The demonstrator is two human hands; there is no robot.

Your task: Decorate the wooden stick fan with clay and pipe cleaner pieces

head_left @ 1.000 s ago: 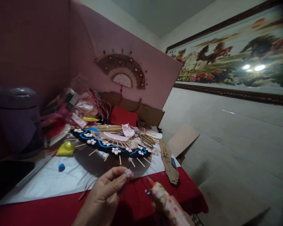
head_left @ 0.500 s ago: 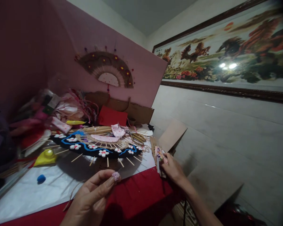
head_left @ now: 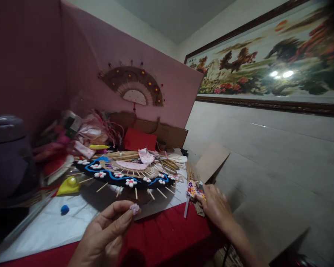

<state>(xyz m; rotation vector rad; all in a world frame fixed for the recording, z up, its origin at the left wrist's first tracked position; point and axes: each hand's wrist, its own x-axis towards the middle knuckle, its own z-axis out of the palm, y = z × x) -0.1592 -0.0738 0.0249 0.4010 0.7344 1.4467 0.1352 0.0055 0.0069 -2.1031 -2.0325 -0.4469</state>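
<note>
My left hand (head_left: 107, 231) pinches a small, pale pink, crumpled flower-like piece (head_left: 134, 208) between thumb and fingertips, above the table's front edge. My right hand (head_left: 217, 204) is at the right edge of the table, its fingers loosely apart against a flower-patterned glue gun (head_left: 195, 190). From that gun a translucent glue stick (head_left: 186, 207) pokes out toward me. Part of the gun is hidden by the hand. Between and beyond my hands lies a black fan (head_left: 108, 178) with white flowers, blue wavy lines and thin sticks along its rim.
Scissors (head_left: 169, 164) and a pink cloth scrap (head_left: 146, 156) lie behind the fan. Yellow clay (head_left: 68, 186) and a blue clay ball (head_left: 64, 209) are on the left. A finished brown fan (head_left: 133, 83) hangs on the pink board. A purple container (head_left: 11, 159) stands far left.
The view has turned slightly left. My right hand has loosened from around the glue gun and shifted a little right and nearer. My left hand keeps its pinch on the pink piece.
</note>
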